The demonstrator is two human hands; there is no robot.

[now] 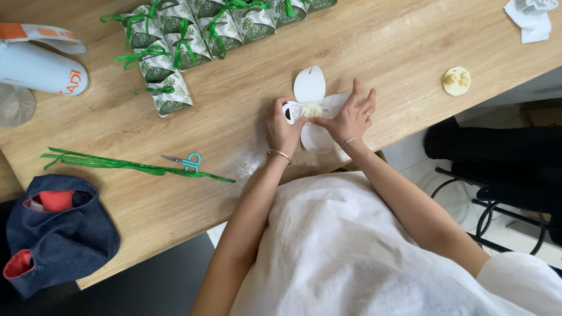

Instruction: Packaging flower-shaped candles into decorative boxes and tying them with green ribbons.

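Left hand (282, 128) curled gripping unfolded white box (310, 85), right hand (351, 117) fingers spread, pressing it

White short-sleeved top, a thin bracelet on each wrist, ring on right hand (352, 117)
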